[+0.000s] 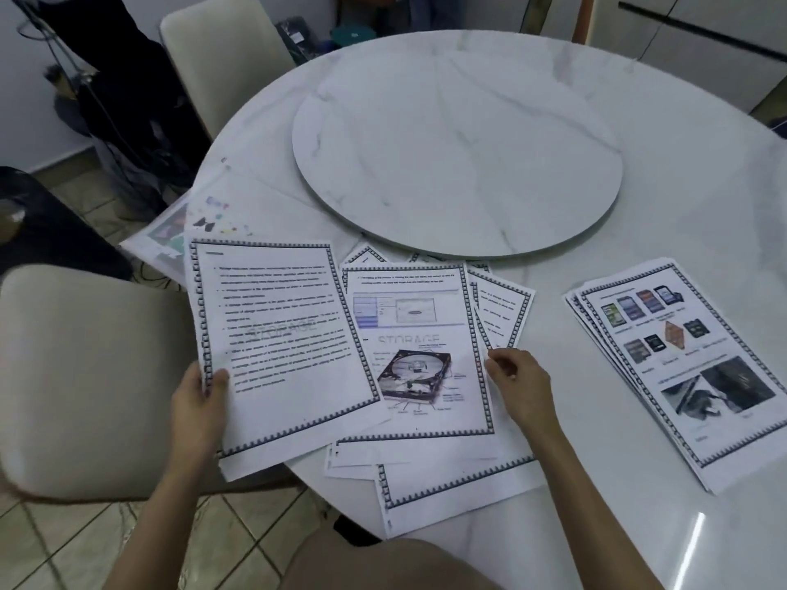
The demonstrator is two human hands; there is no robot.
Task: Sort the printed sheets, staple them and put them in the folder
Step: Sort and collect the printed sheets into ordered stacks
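My left hand [200, 402] pinches the lower left edge of a text-only printed sheet [281, 342], held lifted and tilted over the table's near edge. A loose pile of bordered sheets [426, 474] lies fanned out in front of me, topped by a page with a hard-drive picture [419, 376]. My right hand [517, 383] rests with curled fingers at that page's right edge, touching the sheets beside it; whether it grips one I cannot tell. A second, neater stack [681, 359] with phone and memory-card pictures lies to the right. A clear plastic folder [187, 223] lies at the table's left edge.
The round white marble table [639, 206] carries a raised turntable disc [460, 138] just behind the papers. Beige chairs stand at the left [76, 376] and far left [221, 57]. Dark bags and cables clutter the floor at the left.
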